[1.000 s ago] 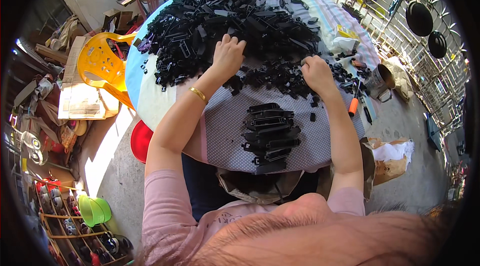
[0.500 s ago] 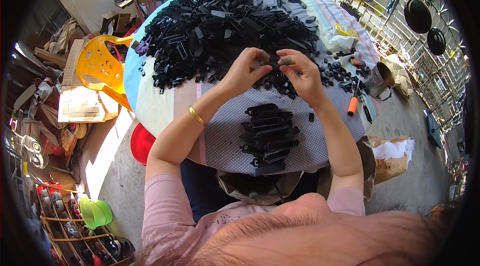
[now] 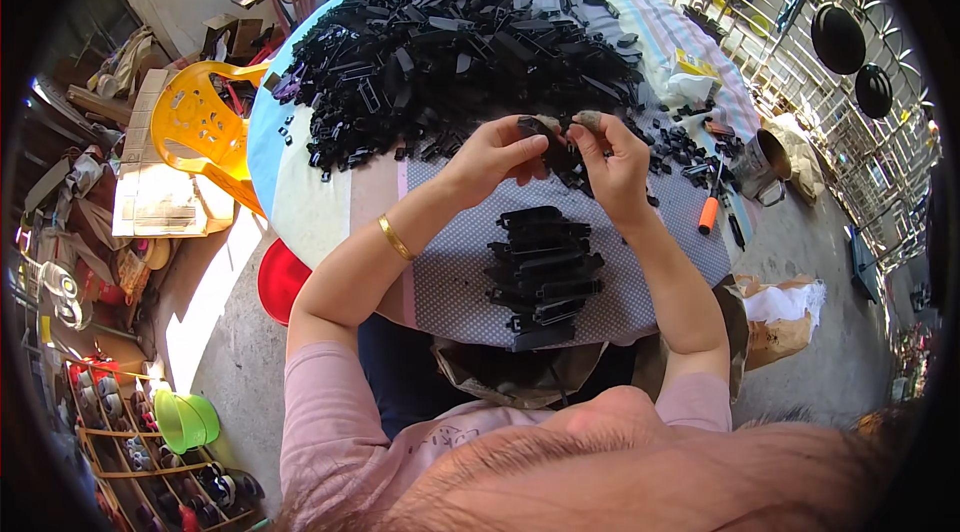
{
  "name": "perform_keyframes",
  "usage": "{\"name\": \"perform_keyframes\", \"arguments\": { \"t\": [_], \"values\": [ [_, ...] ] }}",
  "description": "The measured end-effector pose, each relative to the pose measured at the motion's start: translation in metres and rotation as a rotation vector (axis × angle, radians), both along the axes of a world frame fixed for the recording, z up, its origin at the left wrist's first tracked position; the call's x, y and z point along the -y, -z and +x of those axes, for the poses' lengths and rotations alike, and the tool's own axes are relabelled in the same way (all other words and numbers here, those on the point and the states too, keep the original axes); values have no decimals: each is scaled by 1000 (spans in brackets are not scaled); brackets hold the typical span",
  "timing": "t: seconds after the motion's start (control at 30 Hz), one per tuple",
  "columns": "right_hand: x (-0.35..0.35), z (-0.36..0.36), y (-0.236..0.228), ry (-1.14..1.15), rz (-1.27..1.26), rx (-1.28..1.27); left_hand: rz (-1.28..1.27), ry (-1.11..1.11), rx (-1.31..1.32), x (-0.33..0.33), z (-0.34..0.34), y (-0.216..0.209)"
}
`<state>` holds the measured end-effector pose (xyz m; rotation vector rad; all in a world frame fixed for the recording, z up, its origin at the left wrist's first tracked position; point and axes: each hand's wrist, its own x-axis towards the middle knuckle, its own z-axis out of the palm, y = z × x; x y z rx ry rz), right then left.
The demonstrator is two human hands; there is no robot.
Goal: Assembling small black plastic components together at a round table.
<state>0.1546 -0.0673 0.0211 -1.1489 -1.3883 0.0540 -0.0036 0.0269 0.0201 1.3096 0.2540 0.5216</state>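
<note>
Over the near edge of a big heap of black plastic parts (image 3: 450, 42), my two hands are raised close together. My left hand (image 3: 497, 160) is closed with thumb and fingers on a dark plastic part (image 3: 533, 126). My right hand (image 3: 612, 164) is closed in a pinch just to its right; what sits between its fingertips is too small and dark to make out. Worn greyish coverings show on some fingertips. Nearer to me, a neat stack of black plastic parts (image 3: 545, 277) lies on the dotted tablecloth (image 3: 450, 282).
At the right lie small black pieces (image 3: 690, 157), an orange-handled screwdriver (image 3: 708, 215), a black pen (image 3: 737, 231) and a metal mug (image 3: 765, 162). A yellow packet (image 3: 695, 65) lies farther back. A yellow chair (image 3: 200, 122) and red stool (image 3: 282, 282) stand left of the round table.
Both hands have come slightly nearer to me, and a dark part now shows in the left one. The small black block right of the stack no longer shows in its former place.
</note>
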Motion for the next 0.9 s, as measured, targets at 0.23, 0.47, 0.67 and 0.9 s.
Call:
{"name": "perform_keyframes", "arguments": {
  "t": [0.23, 0.47, 0.67, 0.9],
  "values": [
    [9, -1, -6, -46, 32, 72, 211, -65, 0, 13, 6, 2],
    [9, -3, -7, -58, 25, 178, 483, -280, -220, 24, 6, -10],
    [6, 0, -4, 31, 15, 212, -20, -103, 10, 24, 8, 1],
    [9, -7, -10, 180, 113, 545, 32, -157, -53, 27, 9, -1]
  ]
}}
